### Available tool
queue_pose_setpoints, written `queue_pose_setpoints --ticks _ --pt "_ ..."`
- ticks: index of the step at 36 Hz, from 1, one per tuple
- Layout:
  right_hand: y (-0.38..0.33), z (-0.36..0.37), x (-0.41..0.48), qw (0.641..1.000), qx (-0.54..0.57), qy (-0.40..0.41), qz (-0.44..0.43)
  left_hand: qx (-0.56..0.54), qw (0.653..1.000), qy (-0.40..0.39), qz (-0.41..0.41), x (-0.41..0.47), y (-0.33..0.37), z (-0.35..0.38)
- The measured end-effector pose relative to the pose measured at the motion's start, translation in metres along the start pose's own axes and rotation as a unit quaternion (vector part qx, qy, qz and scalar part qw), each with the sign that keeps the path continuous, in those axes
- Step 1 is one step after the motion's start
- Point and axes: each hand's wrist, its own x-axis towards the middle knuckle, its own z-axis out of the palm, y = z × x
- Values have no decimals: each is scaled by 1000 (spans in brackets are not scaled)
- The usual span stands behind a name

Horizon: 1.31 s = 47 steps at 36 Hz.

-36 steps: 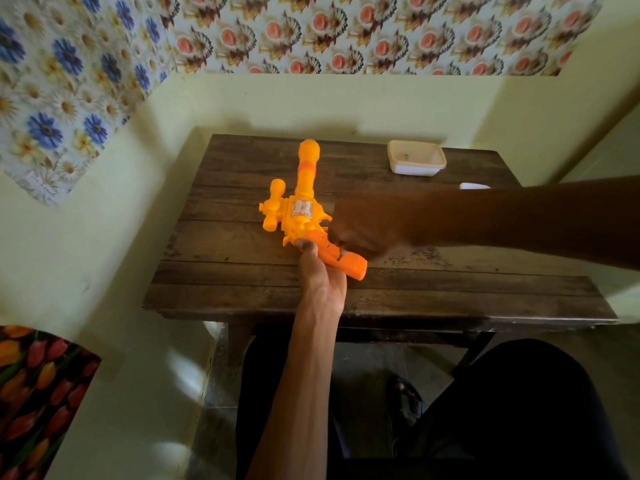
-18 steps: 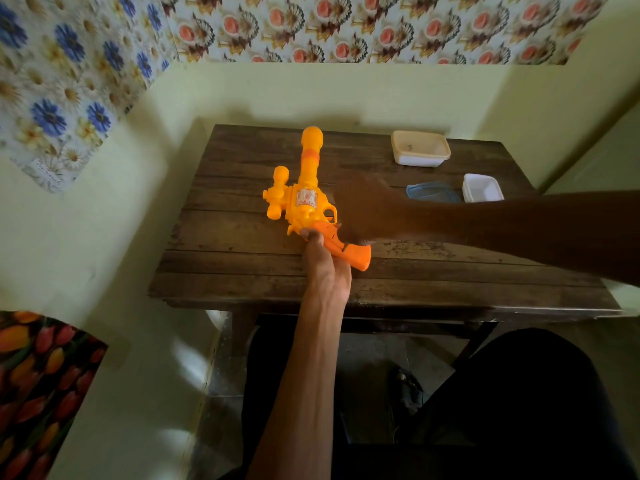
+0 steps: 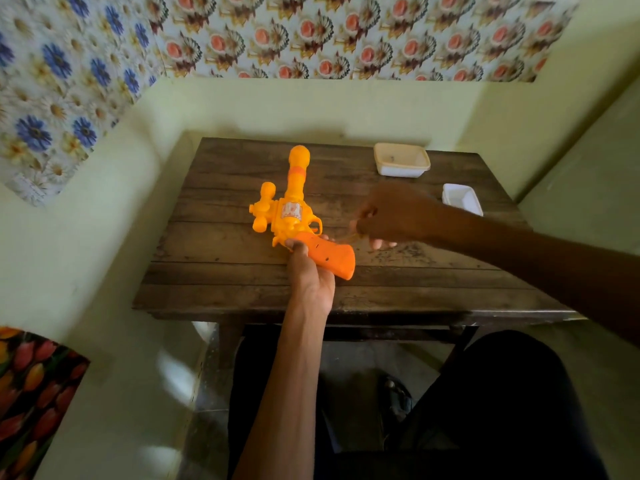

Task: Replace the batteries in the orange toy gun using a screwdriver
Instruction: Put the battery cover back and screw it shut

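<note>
- The orange toy gun point(image 3: 294, 216) lies flat on the wooden tabletop point(image 3: 221, 271), a little left of the middle. Its barrel points at the far edge and its darker grip angles back toward the near edge.
- The left hand point(image 3: 311, 275) reaches in over the near edge and grips the gun where the grip joins the body. The thumb lies on top and the fingers are tucked underneath, clamped on the toy.
- The right hand point(image 3: 388, 216) hovers just right of the trigger guard, apart from the gun. Its fingers point(image 3: 381, 243) are curled but blurred, so I cannot tell whether they pinch anything.
- Bare planks lie open to the left of the gun, and a bare strip runs along the near edge.
- A cream-rimmed tub point(image 3: 401, 161) sits close to the far edge, and a white tray point(image 3: 460, 199) sits near the right edge, partly behind the right forearm.
- The yellow wall point(image 3: 311, 105) stands right behind the far edge.
</note>
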Motion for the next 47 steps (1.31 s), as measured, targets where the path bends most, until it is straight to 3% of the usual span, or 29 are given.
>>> queue_pose_setpoints --ticks 3,11,16,26,30,35,41,44,47 --pt "25 -2 -15 993 87 73 11 -8 1000 -6 -11 -1 2 0" --pt "105 49 -10 963 112 205 133 31 999 -26 21 5 -7 -1" --pt "127 73 3 945 131 273 122 46 996 -50 49 10 -12 -3" --pt "138 85 16 957 106 254 89 55 995 -62 46 10 -14 -7" --pt "127 77 11 954 54 293 41 58 996 -56 36 7 -11 -8" --pt "80 69 3 979 80 150 -108 56 997 -54 28 1 -7 -8" --pt "56 80 18 976 7 125 -175 86 995 -38 23 -2 0 -11" --pt "50 80 26 978 22 115 -174 158 986 -17 44 -8 10 -18" --pt "45 78 31 981 23 111 -158 282 954 22 93 -7 17 -29"
